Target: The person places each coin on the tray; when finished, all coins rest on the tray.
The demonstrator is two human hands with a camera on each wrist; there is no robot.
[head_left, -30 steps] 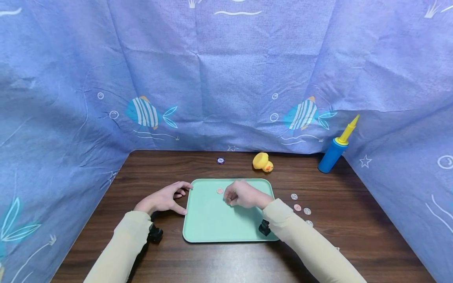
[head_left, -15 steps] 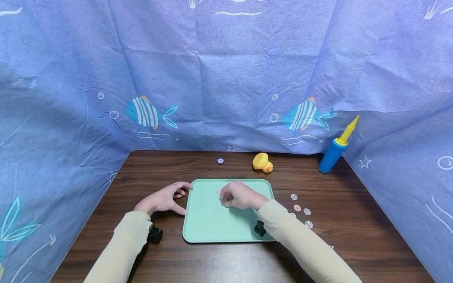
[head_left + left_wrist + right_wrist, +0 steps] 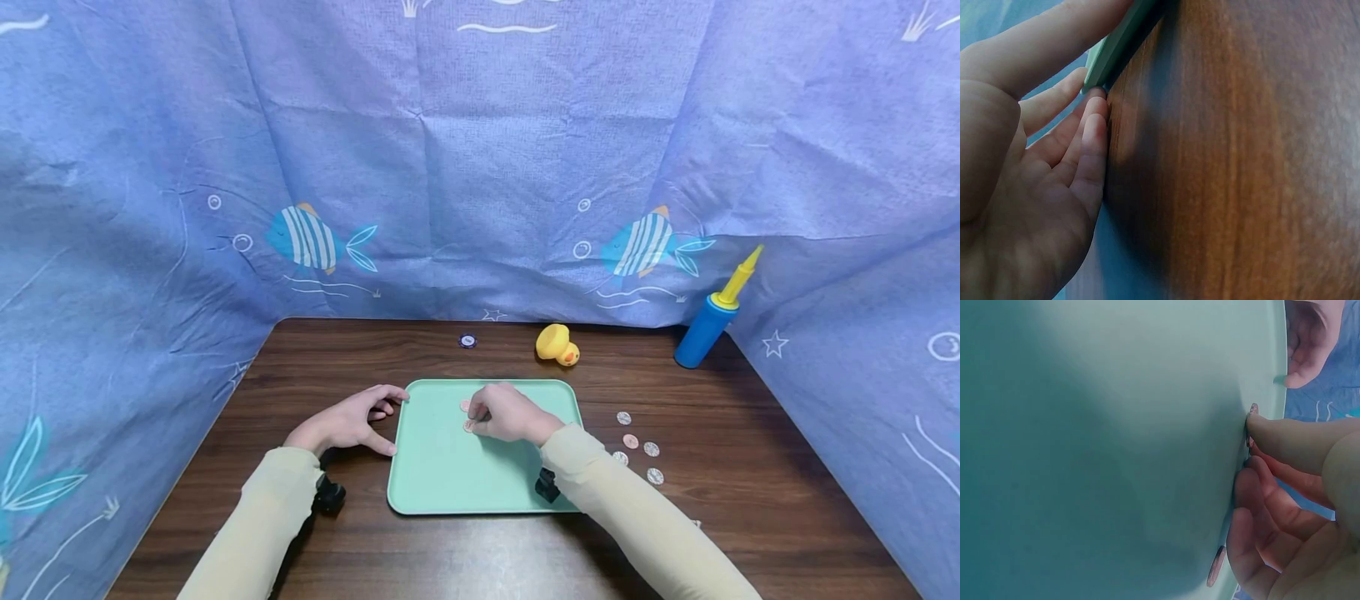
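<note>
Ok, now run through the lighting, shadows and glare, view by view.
Head: fairly even light, a pale glare on the table near the frame's bottom, a soft shadow on the tray under the right grip; left wrist: dimmer, a dark shadow band beside the tray, pale sheen at far right; right wrist: bluish cast, the tray shaded, brighter toward the top.

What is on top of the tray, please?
One pink disc lies on the tray. The right hand pinches another disc there; whether it touches the tray, I cannot tell. The hand and right sleeve hide part of the tray.
</note>
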